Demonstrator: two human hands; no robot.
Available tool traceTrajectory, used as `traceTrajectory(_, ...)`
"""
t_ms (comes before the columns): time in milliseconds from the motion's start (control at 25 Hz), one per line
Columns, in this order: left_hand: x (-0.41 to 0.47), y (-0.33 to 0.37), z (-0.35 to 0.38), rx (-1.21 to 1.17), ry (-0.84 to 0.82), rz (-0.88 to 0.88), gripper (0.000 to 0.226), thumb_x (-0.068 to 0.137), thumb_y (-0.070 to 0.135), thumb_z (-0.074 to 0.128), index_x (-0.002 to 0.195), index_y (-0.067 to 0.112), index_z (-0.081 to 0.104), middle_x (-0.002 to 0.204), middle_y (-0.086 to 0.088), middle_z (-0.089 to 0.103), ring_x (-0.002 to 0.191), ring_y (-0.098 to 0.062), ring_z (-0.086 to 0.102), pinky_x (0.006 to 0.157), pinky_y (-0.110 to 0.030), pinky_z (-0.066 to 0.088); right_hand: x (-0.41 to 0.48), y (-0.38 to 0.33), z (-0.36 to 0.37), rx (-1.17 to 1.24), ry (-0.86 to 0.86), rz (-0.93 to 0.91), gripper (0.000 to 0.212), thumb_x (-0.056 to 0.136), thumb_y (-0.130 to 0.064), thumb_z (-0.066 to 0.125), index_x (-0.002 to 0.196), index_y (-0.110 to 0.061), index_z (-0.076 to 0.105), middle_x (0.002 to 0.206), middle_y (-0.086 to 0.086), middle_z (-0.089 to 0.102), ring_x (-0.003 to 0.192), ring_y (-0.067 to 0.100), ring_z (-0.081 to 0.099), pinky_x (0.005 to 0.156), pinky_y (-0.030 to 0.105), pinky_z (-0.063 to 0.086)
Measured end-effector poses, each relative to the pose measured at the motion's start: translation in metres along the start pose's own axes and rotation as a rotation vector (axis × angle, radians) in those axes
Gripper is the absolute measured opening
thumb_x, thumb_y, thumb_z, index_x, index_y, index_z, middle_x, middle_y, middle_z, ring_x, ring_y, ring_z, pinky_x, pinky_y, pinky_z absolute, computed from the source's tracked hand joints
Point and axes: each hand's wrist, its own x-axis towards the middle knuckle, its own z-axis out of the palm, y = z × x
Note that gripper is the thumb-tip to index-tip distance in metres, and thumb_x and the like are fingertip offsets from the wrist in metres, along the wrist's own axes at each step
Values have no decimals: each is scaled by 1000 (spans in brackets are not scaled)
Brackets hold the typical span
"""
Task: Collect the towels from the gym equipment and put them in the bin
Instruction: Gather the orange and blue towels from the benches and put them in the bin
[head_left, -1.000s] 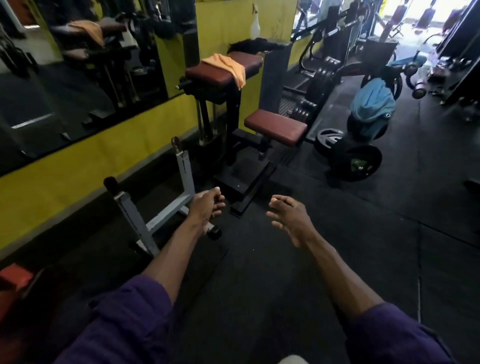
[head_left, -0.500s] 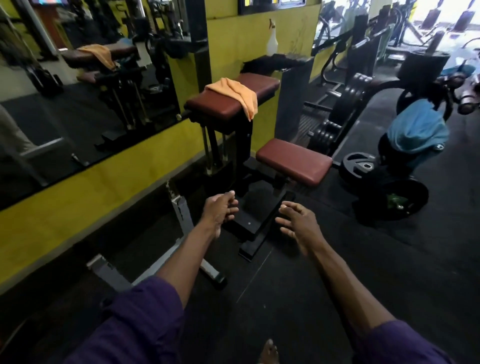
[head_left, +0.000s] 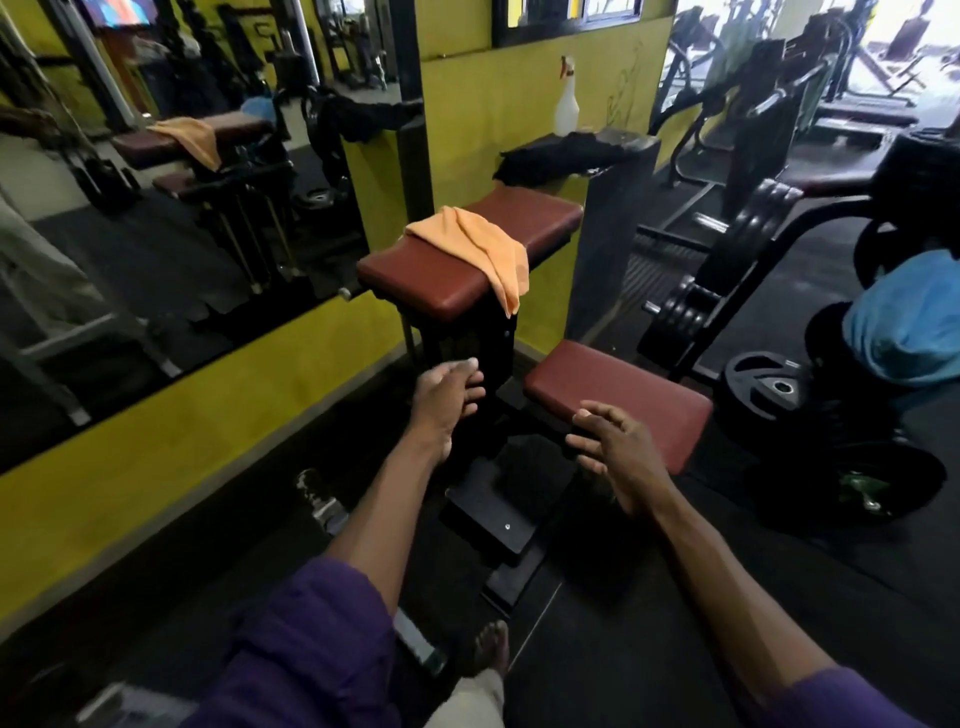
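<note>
Orange towel (head_left: 475, 254), head view: draped over the upper padded bench (head_left: 436, 296), one corner hanging off its edge. My left hand (head_left: 448, 400) and right hand (head_left: 618, 452) hover below, fingers loose, empty. Soft, light cloth, I judge; pinch the bunched middle.

The right edge is cutting off the blue towel (head_left: 911, 332), so its far side is going unseen. The orange towel (head_left: 478, 249) is covering part of the upper pad (head_left: 441, 283). The right hand (head_left: 618, 452) is hiding the near edge of the seat (head_left: 623, 384). A dark cloth (head_left: 561, 156) on the ledge is lying too dim to identify. Something green (head_left: 860, 488) by the plates is showing too blurred to tell. The left arm is hiding part of a pale, smeared frame (head_left: 330, 512).
</note>
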Motion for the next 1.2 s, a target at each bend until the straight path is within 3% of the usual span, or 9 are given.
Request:
traceTrajectory(120, 104, 44, 12, 136, 24, 136, 10, 89, 21, 59, 96, 19, 66, 93, -5, 71, 82, -16, 66, 69, -30, 51, 66, -13, 7, -3, 50, 1, 13, 95, -24, 62, 107, -25, 69, 110, 2, 74, 92, 19, 74, 75, 32, 52)
traceTrajectory(280, 230, 87, 16, 425, 41, 269, 27, 85, 14, 52, 107, 23, 65, 104, -1, 70, 96, -19, 63, 82, -37, 52, 134, -30, 17, 28, 90, 68, 14, 96, -19, 61, 107, -22, 68, 112, 4, 73, 98, 26, 71, 68, 28, 47)
traceTrajectory(400, 315, 98, 25, 678, -37, 359, 41, 83, 3, 48, 119, 12, 63, 112, -4, 67, 107, -23, 62, 84, -27, 45, 181, -42, 27, 41, 118, 87, 13, 97, -17, 60, 108, -19, 67, 113, 7, 72, 99, 28, 71, 75, 34, 45)
traceTrajectory(480, 361, 102, 33, 792, -50, 369, 43, 84, 2, 49, 125, 7, 60, 123, -10, 64, 113, -27, 59, 89, -28, 43, 206, -49, 30, 30, 144, 89, 15, 98, -19, 61, 111, -17, 67, 114, 9, 72, 102, 29, 72, 78, 37, 46)
traceTrajectory(600, 407, 99, 40, 878, -2, 373, 46, 89, 20, 57, 132, 3, 55, 132, -16, 57, 121, -32, 54, 98, -36, 43, 234, -54, 32, 13, 148, 97, 19, 96, -20, 63, 114, -17, 67, 115, 9, 73, 101, 28, 72, 79, 36, 48)
traceTrajectory(760, 441, 88, 56, 1136, 98, 196, 102, 71, 76, 54, 140, 3, 41, 151, -21, 33, 139, -38, 31, 110, -52, 29, 265, -55, 31, -8, 156, 120, 20, 95, -20, 64, 115, -18, 67, 116, 7, 73, 102, 26, 72, 81, 35, 49)
traceTrajectory(840, 446, 79, 71, 1216, 105, 159, 110, 66, 85, 48, 139, 2, 43, 153, -24, 28, 143, -39, 21, 113, -57, 17, 274, -52, 28, -15, 159, 139, 20, 95, -21, 64, 116, -19, 67, 115, 6, 73, 102, 26, 72, 84, 36, 50)
traceTrajectory(1040, 455, 67, 97, 1229, 211, 290, 45, 93, 41, 47, 113, 5, 65, 139, -23, 48, 137, -37, 32, 114, -59, 16, 292, -40, 19, -18, 167, 169, 21, 95, -22, 64, 116, -20, 67, 113, 3, 74, 100, 23, 73, 87, 38, 53)
traceTrajectory(1200, 446, 77, 104, 1093, 170, 323, 30, 97, 23, 47, 109, 2, 64, 127, -18, 57, 129, -36, 44, 112, -59, 20, 297, -37, 7, -6, 176, 162, 20, 95, -22, 65, 115, -21, 68, 112, 2, 75, 96, 19, 74, 87, 38, 53)
